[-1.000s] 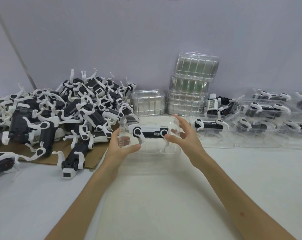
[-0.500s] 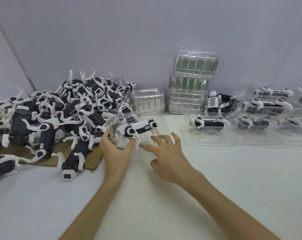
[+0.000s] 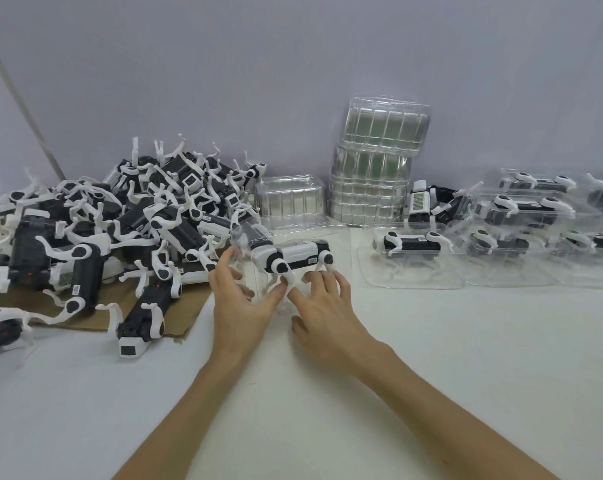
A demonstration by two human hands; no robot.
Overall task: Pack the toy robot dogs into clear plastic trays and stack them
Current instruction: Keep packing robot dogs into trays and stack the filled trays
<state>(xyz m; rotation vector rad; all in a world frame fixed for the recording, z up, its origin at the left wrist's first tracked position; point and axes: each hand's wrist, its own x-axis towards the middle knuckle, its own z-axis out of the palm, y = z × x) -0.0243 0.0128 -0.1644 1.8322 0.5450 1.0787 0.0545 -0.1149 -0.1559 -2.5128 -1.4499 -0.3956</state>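
Left hand [image 3: 237,303] grips the left end of the clear tray [image 3: 262,285], mid-desk [image 3: 431,341] toward the far edge, with the toy robot dog [image 3: 298,259] inside. Right hand [image 3: 324,306] spread wide, fingertips on the tray front. I judge the tray thin, flexy and slippery, the dog's legs fragile, so I'd hold it by the tray walls.

1. A white table [image 3: 466,358] fills the lower part of the view.
2. A flat sheet of brown cardboard [image 3: 186,317] lies toward the table's left edge (its near right corner looks ragged).
3. A pale lilac-grey wall [image 3: 258,81] stands along the table's far edge.
4. A thin grey rod [image 3: 23,109] slants across the wall above the far left corner.
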